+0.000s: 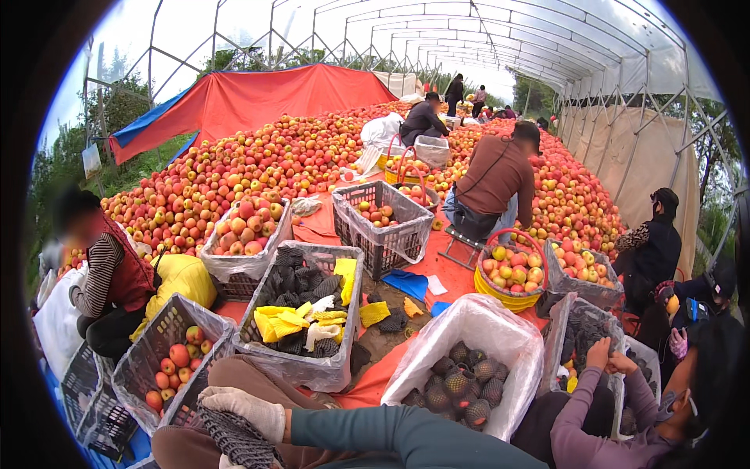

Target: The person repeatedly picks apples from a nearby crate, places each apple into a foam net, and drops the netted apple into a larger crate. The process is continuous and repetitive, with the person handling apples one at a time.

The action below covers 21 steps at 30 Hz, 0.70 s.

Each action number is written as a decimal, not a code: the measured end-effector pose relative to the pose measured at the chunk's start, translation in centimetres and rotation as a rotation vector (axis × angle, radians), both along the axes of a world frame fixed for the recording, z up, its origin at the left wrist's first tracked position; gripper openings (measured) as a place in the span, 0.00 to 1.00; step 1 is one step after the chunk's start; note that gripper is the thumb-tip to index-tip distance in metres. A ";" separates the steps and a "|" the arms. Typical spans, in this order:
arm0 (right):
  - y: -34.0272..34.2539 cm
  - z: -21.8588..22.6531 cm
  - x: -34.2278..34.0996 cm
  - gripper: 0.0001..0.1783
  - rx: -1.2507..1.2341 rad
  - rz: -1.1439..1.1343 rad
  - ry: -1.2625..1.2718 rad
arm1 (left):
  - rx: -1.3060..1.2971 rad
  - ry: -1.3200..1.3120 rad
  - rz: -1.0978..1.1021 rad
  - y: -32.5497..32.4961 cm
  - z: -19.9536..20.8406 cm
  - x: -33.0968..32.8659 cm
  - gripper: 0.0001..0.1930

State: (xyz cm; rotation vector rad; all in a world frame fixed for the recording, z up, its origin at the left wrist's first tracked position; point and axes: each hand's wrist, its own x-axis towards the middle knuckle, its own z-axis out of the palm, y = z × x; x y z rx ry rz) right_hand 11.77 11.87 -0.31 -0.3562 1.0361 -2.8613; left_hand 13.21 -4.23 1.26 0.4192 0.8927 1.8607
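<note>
My right hand (248, 412), in a whitish work glove, reaches across to the lower left with its fingers closed on a dark grey foam net sleeve (238, 439). The net hangs down from it; whether an apple is inside is hidden. Just a sliver of my gloved left hand (226, 463) shows at the lower edge by the net, its fingers out of sight. Beside my hands stands a lined crate (137, 375) with several loose apples (178, 357). Right of my knee, a white-lined crate (512, 336) holds apples in dark nets (466, 383).
Ahead, a lined crate (293, 371) holds dark and yellow foam nets. Full apple crates (234, 270) and a yellow bucket (506, 301) stand farther off, before a huge apple heap (203, 187). Co-workers sit left (117, 270), ahead (496, 184) and close right (625, 422).
</note>
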 end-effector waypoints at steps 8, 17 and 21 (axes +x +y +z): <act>-3.1 -0.6 0.2 0.06 -0.239 0.138 -0.210 | 0.100 0.184 0.340 -5.5 -3.7 -3.6 0.26; -4.2 -1.7 -0.2 0.10 0.099 -0.038 -0.108 | -0.078 0.135 -0.112 -4.1 -2.5 -1.8 0.31; -4.5 -3.8 -0.7 0.13 -0.143 -0.008 -0.292 | -0.130 0.272 -0.226 -4.8 -3.1 -3.0 0.32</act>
